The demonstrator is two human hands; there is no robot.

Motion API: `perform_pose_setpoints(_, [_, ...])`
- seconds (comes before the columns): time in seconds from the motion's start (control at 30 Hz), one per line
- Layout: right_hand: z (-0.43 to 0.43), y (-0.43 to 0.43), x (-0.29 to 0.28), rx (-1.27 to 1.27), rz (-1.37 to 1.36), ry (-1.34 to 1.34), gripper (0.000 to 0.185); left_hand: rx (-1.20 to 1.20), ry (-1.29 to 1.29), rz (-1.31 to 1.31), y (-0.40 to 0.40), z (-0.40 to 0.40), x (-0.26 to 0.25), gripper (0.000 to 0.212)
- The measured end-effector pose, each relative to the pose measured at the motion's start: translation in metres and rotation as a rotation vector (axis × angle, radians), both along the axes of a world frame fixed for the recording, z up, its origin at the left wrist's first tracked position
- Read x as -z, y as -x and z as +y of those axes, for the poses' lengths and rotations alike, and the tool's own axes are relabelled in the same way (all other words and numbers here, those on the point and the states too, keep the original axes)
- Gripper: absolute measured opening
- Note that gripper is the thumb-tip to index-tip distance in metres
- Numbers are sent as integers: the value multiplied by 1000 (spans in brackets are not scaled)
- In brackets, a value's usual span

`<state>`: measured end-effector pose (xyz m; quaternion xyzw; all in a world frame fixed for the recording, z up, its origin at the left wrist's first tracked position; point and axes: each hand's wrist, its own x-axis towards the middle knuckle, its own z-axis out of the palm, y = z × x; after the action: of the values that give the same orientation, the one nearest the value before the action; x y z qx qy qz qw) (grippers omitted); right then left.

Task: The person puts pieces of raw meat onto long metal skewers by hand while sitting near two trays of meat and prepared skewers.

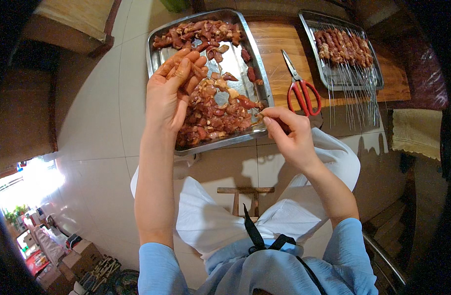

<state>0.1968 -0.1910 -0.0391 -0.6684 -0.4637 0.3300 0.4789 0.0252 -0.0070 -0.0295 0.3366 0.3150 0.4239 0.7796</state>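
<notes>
My left hand (177, 83) is raised over a steel tray (260, 81) of cut raw meat. Its fingers are wet with reddish marinade and partly curled; whether something lies between them is hard to make out. At the tray's near right corner, my right hand (293, 134) pinches a small thin end between thumb and forefinger, seemingly that of a skewer (261, 113). The rest of it blends with the meat behind. A loose heap of meat pieces (214, 121) fills the near part of the tray, and another heap of meat (207, 31) lies along the far side.
Red-handled scissors (303, 92) lie on a wooden board (273, 40) right of the tray. Beyond them a second steel tray (327, 79) bears threaded meat (343, 48), with metal skewers (352, 96) jutting over its near edge. A small wooden stool (245, 190) stands between my knees.
</notes>
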Motion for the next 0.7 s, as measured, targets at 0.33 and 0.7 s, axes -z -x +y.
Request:
perform_pose_setpoints(0.33, [-1,1,3,10,44,-5,16,24,-58,108,-9,-13,-3,29])
perform_pose_setpoints(0.7, [-1,2,1,43,34,-1,15,8,-40,-20,-9,-14,-3,25])
